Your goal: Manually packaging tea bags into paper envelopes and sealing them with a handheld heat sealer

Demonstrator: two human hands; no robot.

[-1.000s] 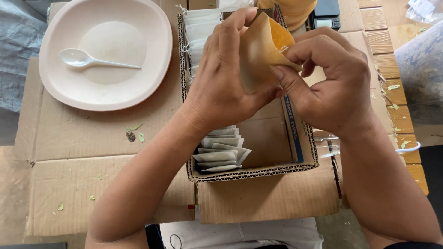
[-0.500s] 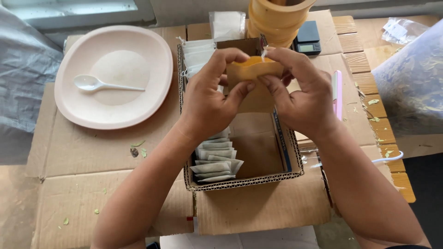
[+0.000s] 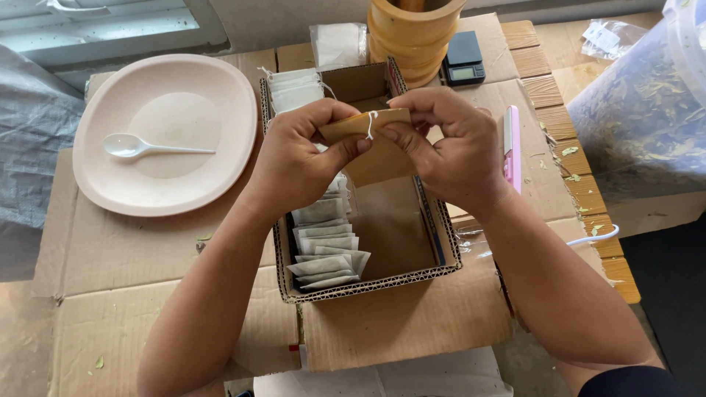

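Centrally, just above the middle of the frame, both hands hold a small tan paper envelope [image 3: 371,147] over an open corrugated cardboard box [image 3: 382,283]. A white string [image 3: 371,123] hangs over the envelope's top edge between the two thumbs.

Inside the box, along its left wall, a row of flat white sachets [image 3: 327,254] stands packed on edge, running from the lower middle of the frame up behind the left hand; more white sachets [image 3: 294,88] with strings are stacked at the box's far left corner. The right half of the box floor is bare brown card. A clear packet of white material [image 3: 338,44] stands beyond the box, top centre, beside a stack of tan tape rolls [image 3: 412,33]. A small dark digital scale [image 3: 465,59] sits right of the rolls. A pink flat tool [image 3: 512,143] lies just right of the right hand. At upper left a pale plate [image 3: 220,103] carries a white plastic spoon [image 3: 140,148]. A large clear bag of dried leaves [image 3: 647,110] fills the upper right.

Flattened cardboard [image 3: 95,294] covers the desk, with open room at lower left and below the box.

The left hand [image 3: 294,165] comes in from the lower left, its grip closed, thumb and fingertips pinching the envelope's left end. The right hand [image 3: 452,147] comes from the lower right, grip likewise closed on the envelope's top right edge.
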